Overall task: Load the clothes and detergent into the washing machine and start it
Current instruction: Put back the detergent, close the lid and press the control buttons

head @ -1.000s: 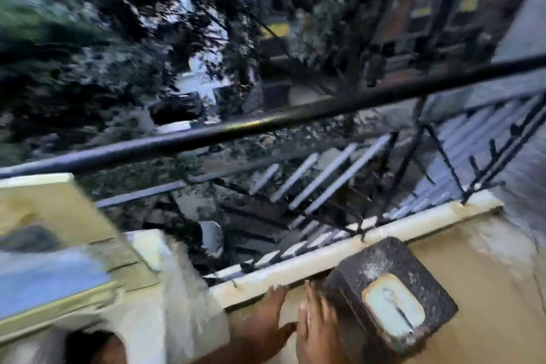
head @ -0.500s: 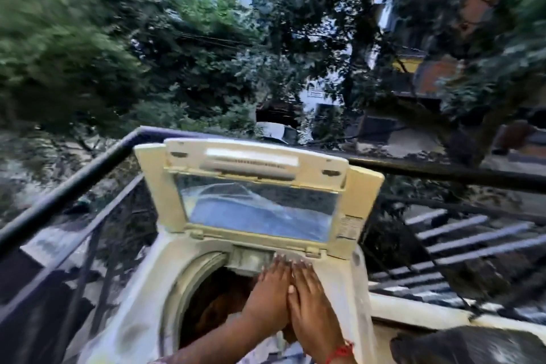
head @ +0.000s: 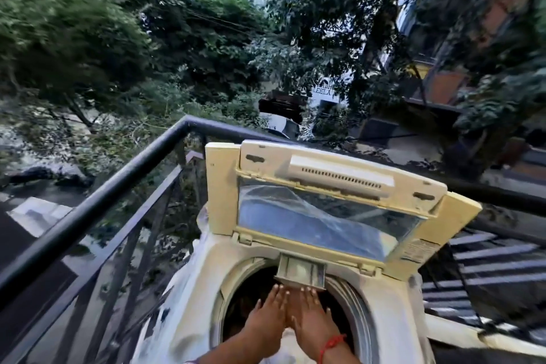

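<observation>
On a balcony, a top-loading washer with lid propped upright against the black railing, drum open below. Both hands side by side over the drum mouth, left hand and right hand with fingers straight and together, fingertips at the lip of the small detergent drawer jutting from the rear rim; neither hand gripping anything, palms down, flat. Red thread at the right wrist. Clothes not clearly visible: only dark shapes deep in the drum beneath the hands, too dim to identify; detergent nowhere in view. Likely step: drawer handling or pressing the load down. For a clean job, even pressure with both palms, fabric kept clear of the drum rim and of the drawer's underside, drawer drawn or pushed straight along its slide rather than at an angle, weight kept off the yellowed lid hinge. Trees and buildings beyond the railing, blurred.
</observation>
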A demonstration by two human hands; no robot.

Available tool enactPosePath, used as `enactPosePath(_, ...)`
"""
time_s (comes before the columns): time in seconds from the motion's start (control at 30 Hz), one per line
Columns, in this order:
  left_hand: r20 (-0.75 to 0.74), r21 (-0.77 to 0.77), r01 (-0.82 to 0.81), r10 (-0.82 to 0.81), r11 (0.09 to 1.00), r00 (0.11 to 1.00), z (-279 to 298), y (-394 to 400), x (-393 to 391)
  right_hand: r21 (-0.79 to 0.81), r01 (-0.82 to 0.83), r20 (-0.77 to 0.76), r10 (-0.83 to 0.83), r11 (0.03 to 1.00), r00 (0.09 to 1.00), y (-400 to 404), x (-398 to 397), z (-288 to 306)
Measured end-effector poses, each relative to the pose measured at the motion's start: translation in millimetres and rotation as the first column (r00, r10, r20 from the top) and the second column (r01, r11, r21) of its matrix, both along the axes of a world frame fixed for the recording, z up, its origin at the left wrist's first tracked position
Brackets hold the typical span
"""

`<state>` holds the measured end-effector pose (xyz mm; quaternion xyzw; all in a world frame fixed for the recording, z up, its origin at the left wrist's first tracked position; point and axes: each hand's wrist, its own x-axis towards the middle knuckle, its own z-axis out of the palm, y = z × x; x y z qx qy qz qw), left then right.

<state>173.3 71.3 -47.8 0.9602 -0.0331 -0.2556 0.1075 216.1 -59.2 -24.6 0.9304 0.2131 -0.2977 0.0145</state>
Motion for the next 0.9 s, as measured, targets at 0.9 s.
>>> enactPosePath(0.9, 0.032, -0.050, -0.016, 0.017, 0.999, 0.999, 4, 13, 62, 0.033, 0.010, 0.048, -0.011, 0.999, 0.999, 10, 53, -3)
